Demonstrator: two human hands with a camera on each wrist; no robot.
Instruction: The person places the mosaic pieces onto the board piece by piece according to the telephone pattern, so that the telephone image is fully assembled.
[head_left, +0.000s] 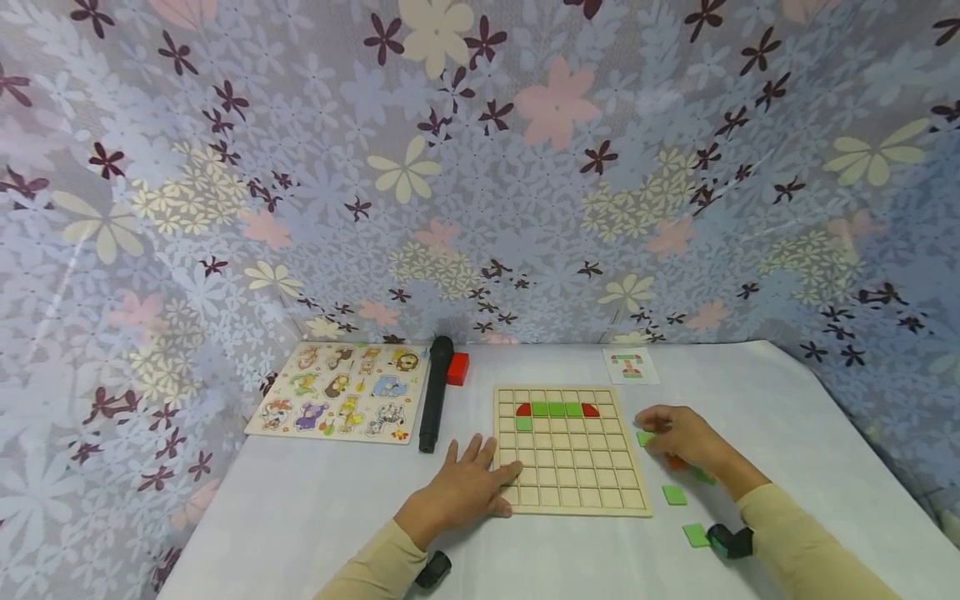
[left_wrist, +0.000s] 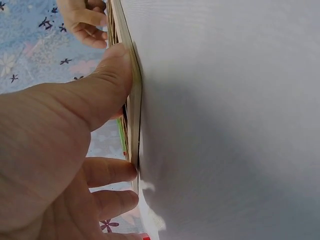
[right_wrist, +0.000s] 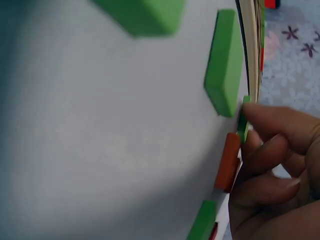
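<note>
A wooden grid board (head_left: 570,510) lies flat, with a row of green squares between two red rounded corner pieces, and one green square below the left red piece. My left hand (head_left: 465,487) rests on its near left corner, fingers spread, thumb along the near edge in the left wrist view. Right of the board, my right hand (head_left: 686,437) pinches a green square tile (right_wrist: 243,122) between thumb and curled fingers, low over the table. An orange tile (right_wrist: 228,160) lies beside those fingers, partly hidden under the hand in the head view.
More green tiles (head_left: 674,496) lie near the right forearm. A pattern card (head_left: 631,366) sits behind the board. To the left are a black microphone (head_left: 433,400), a red block (head_left: 457,369) and an animal puzzle board (head_left: 337,435). A floral cloth hangs behind the table.
</note>
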